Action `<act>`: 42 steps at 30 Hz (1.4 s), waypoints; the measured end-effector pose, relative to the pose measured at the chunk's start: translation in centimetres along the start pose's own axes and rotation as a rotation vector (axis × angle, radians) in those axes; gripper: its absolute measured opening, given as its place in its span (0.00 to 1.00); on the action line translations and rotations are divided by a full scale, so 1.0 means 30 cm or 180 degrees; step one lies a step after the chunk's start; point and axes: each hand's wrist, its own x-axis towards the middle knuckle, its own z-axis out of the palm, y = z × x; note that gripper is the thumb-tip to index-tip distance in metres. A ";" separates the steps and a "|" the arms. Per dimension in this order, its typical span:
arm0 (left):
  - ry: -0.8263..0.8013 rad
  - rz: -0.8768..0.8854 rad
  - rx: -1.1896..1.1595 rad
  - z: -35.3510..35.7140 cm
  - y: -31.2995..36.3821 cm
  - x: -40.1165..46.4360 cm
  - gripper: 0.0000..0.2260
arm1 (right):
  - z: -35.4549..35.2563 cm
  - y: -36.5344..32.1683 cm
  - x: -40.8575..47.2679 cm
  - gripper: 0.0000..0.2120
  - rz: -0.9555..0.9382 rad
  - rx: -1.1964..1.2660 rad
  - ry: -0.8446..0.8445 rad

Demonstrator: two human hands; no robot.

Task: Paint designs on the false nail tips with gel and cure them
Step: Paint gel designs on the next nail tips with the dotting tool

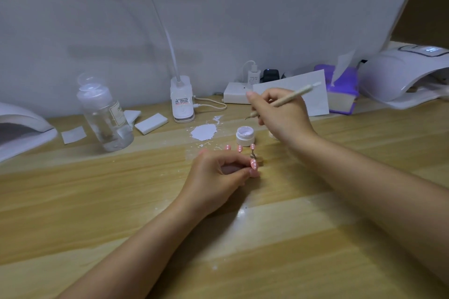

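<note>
My left hand [220, 173] rests on the wooden table and pinches a pink false nail tip [254, 165] with white dots, mounted on a small metal stand. Three more pink tips [239, 148] with white dots stand just behind it. An open white jar of pale gel [245, 136] sits beyond them. My right hand [279, 114] hovers above and right of the jar, holding a beige dotting pen [283, 101] with its fine tip pointing down to the left.
A white curing lamp [403, 73] stands at the back right, another lamp [21, 128] at the left edge. A clear pump bottle [104, 114], white pads [151, 123], a desk-lamp base [182, 102], a white smear [203, 132], a power strip [237, 93], paper and a purple tissue box [342, 94] line the back.
</note>
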 end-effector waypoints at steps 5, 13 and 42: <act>-0.0011 0.0018 -0.0013 0.000 -0.003 0.002 0.06 | -0.037 0.014 -0.156 0.14 0.0378 0.1392 -0.0034; -0.0071 0.0082 0.0134 -0.004 -0.010 0.005 0.08 | -0.015 0.046 -0.190 0.22 0.0545 0.1614 -0.0133; -0.0051 0.0248 0.0366 -0.002 -0.008 0.004 0.12 | -0.012 0.031 -0.204 0.19 0.0283 0.1402 -0.0303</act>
